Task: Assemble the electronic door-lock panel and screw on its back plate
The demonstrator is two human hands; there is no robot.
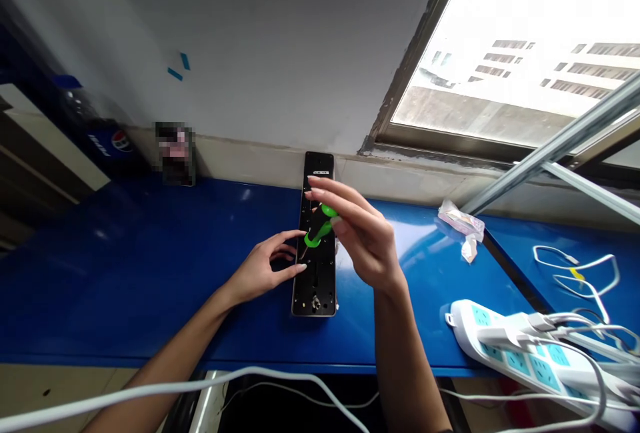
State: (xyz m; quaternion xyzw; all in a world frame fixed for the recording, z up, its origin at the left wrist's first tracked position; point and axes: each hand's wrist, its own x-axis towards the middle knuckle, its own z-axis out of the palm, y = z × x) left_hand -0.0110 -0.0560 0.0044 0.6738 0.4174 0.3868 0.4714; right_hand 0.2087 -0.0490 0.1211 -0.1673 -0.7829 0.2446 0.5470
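A long black panel, likely a lock's metal housing (pixel 315 286), lies lengthwise on the blue table, its far end by the wall. Small holes and screws dot its face, and a metal fitting (pixel 315 302) sits at the near end. My right hand (pixel 367 236) grips a green and black screwdriver (pixel 314 236) by the top of its handle. The tool leans over the panel, its thin shaft pointing down at the left edge. Beside that shaft my left hand (pixel 265 263) rests with thumb and forefinger apart, their tips touching the panel's left side.
At right stand a white power strip (pixel 500 339) with plugs and cables, a pink-white packet (pixel 461 219) and a coiled white cable (pixel 595 279). A cola bottle (pixel 103 129) is at far left. A white cable (pixel 240 374) crosses the foreground. Metal bars (pixel 555 149) slant before the window.
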